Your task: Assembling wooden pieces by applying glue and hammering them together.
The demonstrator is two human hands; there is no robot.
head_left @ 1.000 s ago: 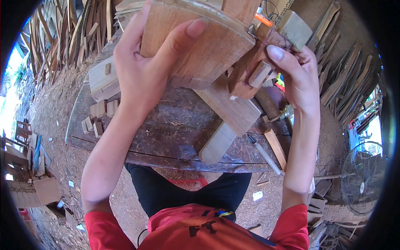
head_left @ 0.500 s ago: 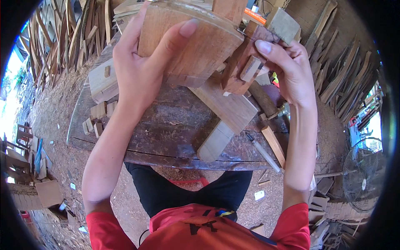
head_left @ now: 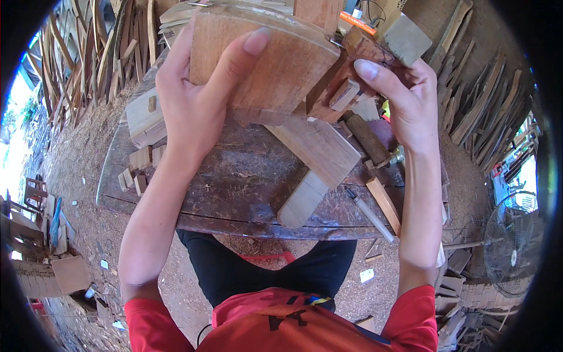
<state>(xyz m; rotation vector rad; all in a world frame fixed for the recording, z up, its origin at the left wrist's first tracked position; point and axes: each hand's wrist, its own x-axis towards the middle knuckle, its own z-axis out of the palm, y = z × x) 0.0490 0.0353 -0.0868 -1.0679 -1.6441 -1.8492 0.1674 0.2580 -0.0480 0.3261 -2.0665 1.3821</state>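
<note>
My left hand (head_left: 202, 88) grips a thick, curved wooden block (head_left: 264, 70), its thumb lying across the broad face and its fingers hidden behind. My right hand (head_left: 404, 97) is closed around a wooden tool that looks like a marking gauge (head_left: 337, 82), with a small pale wedge (head_left: 344, 95) through its brown body. A squared, pale bar end (head_left: 406, 40) rises by the right fingers. A thin metal bit of this tool meets or nearly meets the block's upper right edge. Beneath both lies an angled, two-part wooden piece (head_left: 319, 149) on the dark worktable (head_left: 234, 170).
Right on the table are a dark round wooden bar (head_left: 368, 139), a slim light-handled tool (head_left: 370, 216) and a wooden strip (head_left: 384, 206). Small wood offcuts (head_left: 141, 158) and a pale block (head_left: 145, 120) lie left. Wood strips lean behind; a fan (head_left: 511, 243) stands at right.
My right hand has shifted slightly, and the gauge has turned and moved a little left and down against the block. The block has moved slightly left in my left hand.
</note>
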